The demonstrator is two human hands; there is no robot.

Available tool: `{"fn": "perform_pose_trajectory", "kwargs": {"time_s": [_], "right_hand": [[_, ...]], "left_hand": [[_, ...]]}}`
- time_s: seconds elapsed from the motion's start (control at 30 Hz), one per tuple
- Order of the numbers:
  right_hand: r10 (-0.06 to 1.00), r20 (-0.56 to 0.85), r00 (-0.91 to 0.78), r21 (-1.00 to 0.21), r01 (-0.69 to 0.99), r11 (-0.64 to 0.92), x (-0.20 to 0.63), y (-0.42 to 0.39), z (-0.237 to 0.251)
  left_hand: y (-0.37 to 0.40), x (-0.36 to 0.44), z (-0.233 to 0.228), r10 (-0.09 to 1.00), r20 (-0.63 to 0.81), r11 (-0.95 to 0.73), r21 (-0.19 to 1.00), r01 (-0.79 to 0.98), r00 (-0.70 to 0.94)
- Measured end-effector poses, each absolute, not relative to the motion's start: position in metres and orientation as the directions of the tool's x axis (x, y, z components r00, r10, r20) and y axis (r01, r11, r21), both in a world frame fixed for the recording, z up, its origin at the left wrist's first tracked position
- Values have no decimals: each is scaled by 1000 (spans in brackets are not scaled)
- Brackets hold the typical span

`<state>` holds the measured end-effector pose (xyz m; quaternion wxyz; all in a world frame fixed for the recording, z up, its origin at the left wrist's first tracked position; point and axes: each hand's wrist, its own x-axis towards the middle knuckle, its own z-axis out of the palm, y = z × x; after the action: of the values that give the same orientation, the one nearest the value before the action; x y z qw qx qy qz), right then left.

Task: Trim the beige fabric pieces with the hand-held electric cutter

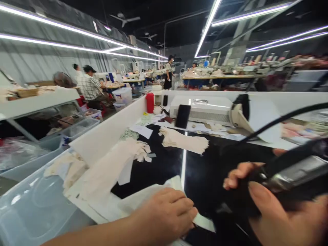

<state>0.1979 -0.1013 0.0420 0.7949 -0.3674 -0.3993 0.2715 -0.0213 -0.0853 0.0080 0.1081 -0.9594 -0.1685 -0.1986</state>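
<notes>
My left hand (pixel 170 212) is at the bottom middle, its fingers curled together on a pale cloth piece (pixel 139 198). A narrow strip of pale material (pixel 206 223) sticks out beside the fingers. To the right, my right hand (pixel 279 212) is wrapped round a black tool with a silver metal cylinder (pixel 294 176). The grip is partly blurred, and I cannot make out the tool's kind. A black cable (pixel 282 119) arches above it. On the glossy black tabletop (pixel 164 167) lie a cream cloth stack (pixel 184 140) and, to its left, a larger pile of cream cloth pieces (pixel 110 167).
A phone (pixel 182 116) leans before a white machine housing (pixel 205 106) at the back. Paper scraps and a red container (pixel 150 102) are near the low white partition. Translucent bins (pixel 33 201) stand left. Other people sit or stand farther off among sewing tables.
</notes>
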Motion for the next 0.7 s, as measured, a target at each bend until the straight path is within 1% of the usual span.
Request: {"fn": "perform_pose_trajectory", "kwargs": {"time_s": [0.03, 0.07, 0.17, 0.3, 0.43, 0.53, 0.7], "right_hand": [[730, 444, 519, -822, -89, 563, 199, -106, 47], [725, 473, 500, -817, -59, 574, 199, -109, 52], [727, 526, 441, -800, -33, 598, 195, -114, 60], [744, 528, 408, -795, -70, 603, 188, -118, 60], [745, 528, 407, -790, -87, 607, 187, -121, 57], [754, 529, 388, -796, -81, 600, 189, -122, 52], [761, 539, 362, -800, -64, 597, 192, -119, 45]], "left_hand": [[-87, -22, 8, 279, 435, -928, -108, 357, 856], [-89, -23, 8, 264, 462, -938, -83, 338, 847], [-92, -23, 6, 215, 507, -958, -58, 282, 834], [-96, -17, 5, 185, 510, -966, -64, 251, 840], [-95, -8, -2, 198, 476, -963, -68, 261, 857], [-91, -1, -15, 193, 541, -958, -77, 276, 819], [-83, 4, -33, 128, 668, -947, -137, 291, 733]]}}
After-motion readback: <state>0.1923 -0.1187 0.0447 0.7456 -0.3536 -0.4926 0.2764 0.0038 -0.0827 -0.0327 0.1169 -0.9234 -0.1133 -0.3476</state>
